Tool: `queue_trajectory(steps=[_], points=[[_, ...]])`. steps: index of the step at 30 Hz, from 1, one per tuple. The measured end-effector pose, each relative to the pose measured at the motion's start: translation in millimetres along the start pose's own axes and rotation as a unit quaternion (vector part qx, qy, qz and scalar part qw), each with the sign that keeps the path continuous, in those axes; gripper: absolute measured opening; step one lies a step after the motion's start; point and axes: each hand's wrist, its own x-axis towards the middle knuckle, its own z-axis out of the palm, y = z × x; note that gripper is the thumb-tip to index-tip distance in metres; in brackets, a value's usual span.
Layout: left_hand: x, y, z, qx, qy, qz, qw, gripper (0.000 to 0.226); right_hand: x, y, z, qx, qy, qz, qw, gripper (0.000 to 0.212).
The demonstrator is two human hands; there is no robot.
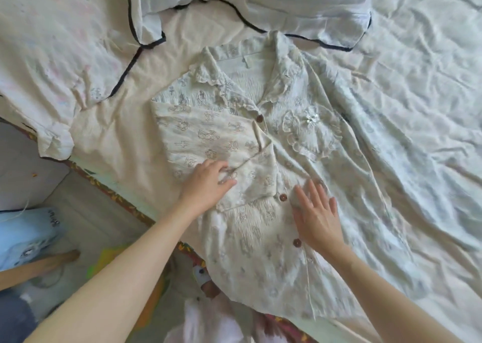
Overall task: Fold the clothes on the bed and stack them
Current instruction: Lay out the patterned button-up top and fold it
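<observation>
A pale printed button-up shirt (260, 251) with a lace collar and brown buttons lies front-up on the bed. Its left sleeve (208, 139) is folded inward across the chest. My left hand (208, 183) presses flat on the folded sleeve near its cuff. To the right of the button line, my right hand (317, 217) lies flat on the shirt front with fingers spread. A lace-edged chest pocket (313, 131) shows on the shirt's right side.
A white garment with dark piping (135, 55) lies at the upper left and across the top. The bed edge (125, 201) with an orange-patterned border runs diagonally at left. Another person's foot (62, 259) and a blue item (26, 235) are on the floor below.
</observation>
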Motion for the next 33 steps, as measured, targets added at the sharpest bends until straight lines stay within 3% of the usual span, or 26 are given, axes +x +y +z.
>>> queue_trajectory(steps=[4, 6, 8, 11, 13, 16, 18, 20, 23, 25, 27, 29, 33], points=[[-9, 13, 37, 0.039, 0.032, -0.075, 0.996, 0.057, -10, 22, 7, -0.015, -0.004, -0.019, 1.0, 0.05], [-9, 24, 44, 0.053, 0.068, -0.122, 0.989, 0.047, -14, 35, 9, -0.018, -0.012, -0.021, 1.0, 0.053], [-8, 40, 45, 0.0, 0.121, -0.106, 0.987, 0.029, -17, 45, 8, 0.013, -0.023, -0.031, 0.999, 0.052], [-6, 83, 40, -0.069, 0.181, -0.023, 0.981, 0.016, -19, 55, -2, 0.198, 0.014, -0.004, 0.98, 0.041], [1, 116, 39, -0.106, 0.169, 0.026, 0.98, 0.014, -16, 59, -17, 0.347, 0.031, 0.08, 0.934, 0.035], [9, 164, 46, -0.203, -0.003, 0.091, 0.975, 0.031, -9, 69, -42, 0.569, 0.061, 0.19, 0.798, 0.026], [13, 178, 58, -0.165, -0.078, 0.125, 0.975, 0.043, -3, 81, -53, 0.635, 0.069, 0.226, 0.735, 0.025], [12, 174, 66, -0.157, -0.028, 0.131, 0.978, 0.039, 3, 90, -57, 0.617, 0.066, 0.227, 0.751, 0.029], [9, 142, 73, -0.125, 0.104, 0.086, 0.983, 0.033, 16, 96, -59, 0.538, 0.063, 0.165, 0.824, 0.041], [7, 113, 81, -0.042, 0.12, 0.072, 0.989, 0.032, 30, 94, -57, 0.4, 0.07, 0.09, 0.909, 0.057], [3, 94, 91, 0.038, 0.088, 0.078, 0.992, 0.034, 46, 87, -52, 0.298, 0.071, 0.054, 0.95, 0.058], [1, 88, 99, 0.102, 0.068, 0.073, 0.99, 0.037, 62, 80, -48, 0.321, 0.093, 0.116, 0.935, 0.037], [7, 97, 106, 0.143, 0.114, 0.066, 0.981, 0.031, 82, 74, -47, 0.423, 0.083, 0.265, 0.862, 0.03]])
